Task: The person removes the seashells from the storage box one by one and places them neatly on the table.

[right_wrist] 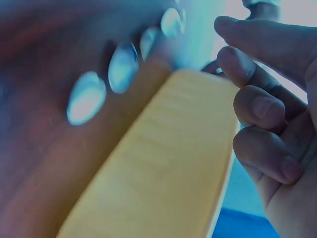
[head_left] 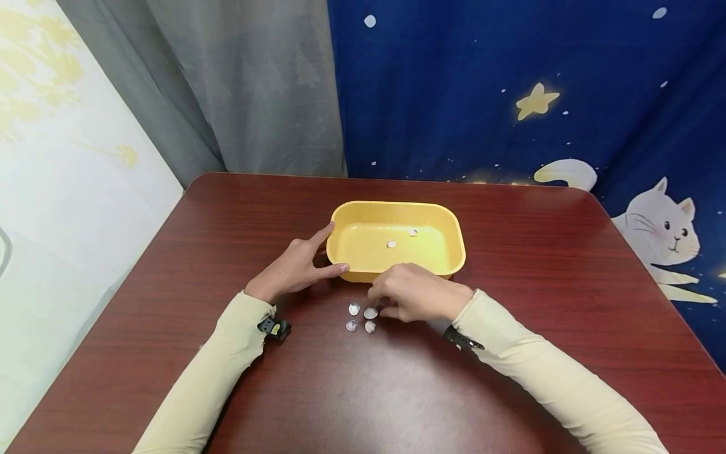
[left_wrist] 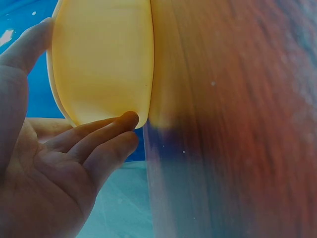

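Note:
A yellow plastic tub (head_left: 363,258) stands on the table. My left hand (head_left: 295,265) spreads round its left end, the thumb at the near rim and lightly bent fingers (left_wrist: 106,136) against the end wall. Several small, shiny whitish oval pieces (head_left: 351,326) lie on the table just in front of the tub. Over them is my right hand (head_left: 416,292), its fingertips right beside one oval piece (head_left: 370,313). In the right wrist view its thumb and forefinger stand apart with nothing between them. Two similar pieces (head_left: 391,244) lie inside the tub.
The dark red-brown wooden table (head_left: 539,252) extends to both sides of the tub. A grey curtain (head_left: 266,88) and a blue curtain (head_left: 442,88) with stars and a cat hang behind it. Both wrists wear black straps (head_left: 464,340) over pale sleeves.

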Action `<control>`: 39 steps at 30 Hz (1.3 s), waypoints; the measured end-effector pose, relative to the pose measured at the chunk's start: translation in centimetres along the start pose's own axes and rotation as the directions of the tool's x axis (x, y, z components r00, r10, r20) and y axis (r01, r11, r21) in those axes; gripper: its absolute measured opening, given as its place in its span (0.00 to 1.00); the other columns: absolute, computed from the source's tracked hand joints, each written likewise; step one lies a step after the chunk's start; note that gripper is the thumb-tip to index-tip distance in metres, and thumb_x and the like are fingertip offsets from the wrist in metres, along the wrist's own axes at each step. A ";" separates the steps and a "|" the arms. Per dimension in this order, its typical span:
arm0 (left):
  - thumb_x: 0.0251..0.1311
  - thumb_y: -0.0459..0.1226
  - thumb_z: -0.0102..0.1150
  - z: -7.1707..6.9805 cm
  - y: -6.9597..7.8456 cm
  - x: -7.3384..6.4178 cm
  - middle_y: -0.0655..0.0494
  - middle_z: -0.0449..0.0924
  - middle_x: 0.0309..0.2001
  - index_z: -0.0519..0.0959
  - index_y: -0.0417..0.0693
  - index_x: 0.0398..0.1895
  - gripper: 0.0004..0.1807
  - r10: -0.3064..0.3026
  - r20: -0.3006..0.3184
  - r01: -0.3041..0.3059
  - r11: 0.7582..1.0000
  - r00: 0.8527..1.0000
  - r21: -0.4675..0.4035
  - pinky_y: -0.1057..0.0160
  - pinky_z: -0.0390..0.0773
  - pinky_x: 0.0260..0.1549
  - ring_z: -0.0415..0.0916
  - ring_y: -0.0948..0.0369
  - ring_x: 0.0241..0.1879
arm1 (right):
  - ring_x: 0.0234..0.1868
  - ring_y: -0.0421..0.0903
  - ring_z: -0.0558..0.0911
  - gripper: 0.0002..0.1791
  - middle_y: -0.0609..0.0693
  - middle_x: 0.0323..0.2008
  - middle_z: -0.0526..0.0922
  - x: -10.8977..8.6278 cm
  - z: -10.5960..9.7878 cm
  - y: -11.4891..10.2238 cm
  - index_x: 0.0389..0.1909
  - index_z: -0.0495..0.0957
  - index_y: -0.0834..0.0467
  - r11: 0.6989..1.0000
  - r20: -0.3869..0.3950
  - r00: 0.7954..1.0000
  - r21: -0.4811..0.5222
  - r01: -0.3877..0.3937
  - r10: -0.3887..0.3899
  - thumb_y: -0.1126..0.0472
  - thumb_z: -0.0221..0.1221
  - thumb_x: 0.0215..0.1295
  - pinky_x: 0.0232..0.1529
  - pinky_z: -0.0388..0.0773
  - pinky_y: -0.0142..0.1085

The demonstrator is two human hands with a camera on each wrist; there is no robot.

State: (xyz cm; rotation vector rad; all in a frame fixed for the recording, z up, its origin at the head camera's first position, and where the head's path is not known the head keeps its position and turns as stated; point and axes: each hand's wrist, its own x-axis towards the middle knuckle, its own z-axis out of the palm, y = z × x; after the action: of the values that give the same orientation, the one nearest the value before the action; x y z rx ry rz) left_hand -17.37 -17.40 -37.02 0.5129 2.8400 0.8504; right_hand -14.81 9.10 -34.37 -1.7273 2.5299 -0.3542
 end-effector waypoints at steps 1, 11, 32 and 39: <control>0.56 0.69 0.60 0.0 0.0 0.0 0.44 0.77 0.64 0.47 0.54 0.82 0.58 -0.002 0.000 0.002 1.000 1.000 0.003 0.56 0.77 0.50 0.76 0.54 0.48 | 0.30 0.34 0.79 0.08 0.38 0.27 0.83 -0.1 -0.2 0.2 0.34 0.87 0.48 1.000 -0.012 1.000 -0.004 -0.001 0.001 0.63 0.72 0.54 0.35 0.79 0.31; 0.56 0.69 0.60 -0.2 0.2 -0.1 0.43 0.79 0.59 0.48 0.52 0.82 0.58 -0.017 0.011 0.017 1.000 1.000 0.023 0.56 0.77 0.49 0.75 0.54 0.48 | 0.28 0.37 0.79 0.04 0.39 0.25 0.83 -1.7 -2.7 1.9 0.35 0.88 0.52 0.998 -0.082 0.995 -0.012 -0.058 0.057 0.62 0.69 0.58 0.34 0.78 0.32; 0.57 0.66 0.63 -0.3 0.6 -0.1 0.43 0.78 0.60 0.47 0.51 0.82 0.58 -0.008 0.008 0.008 1.000 1.000 0.011 0.56 0.78 0.51 0.75 0.54 0.50 | 0.28 0.40 0.79 0.05 0.40 0.22 0.82 -0.4 -8.1 5.1 0.36 0.87 0.53 0.978 -0.107 0.980 -0.101 -0.181 0.170 0.63 0.68 0.59 0.35 0.78 0.38; 0.56 0.68 0.61 -0.2 0.6 -0.2 0.40 0.77 0.61 0.47 0.51 0.82 0.59 -0.026 0.019 0.025 0.999 0.999 0.028 0.53 0.78 0.54 0.75 0.53 0.52 | 0.28 0.40 0.78 0.05 0.41 0.23 0.82 0.8 -8.9 6.0 0.37 0.87 0.52 0.973 -0.100 0.974 -0.094 -0.211 0.202 0.62 0.68 0.60 0.34 0.78 0.37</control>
State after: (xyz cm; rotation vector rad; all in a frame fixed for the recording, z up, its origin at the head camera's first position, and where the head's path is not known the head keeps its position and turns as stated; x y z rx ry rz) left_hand -17.02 -17.13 -36.52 0.4847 2.8385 0.7984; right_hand -22.18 11.84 -26.95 -1.4896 2.8077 -0.2988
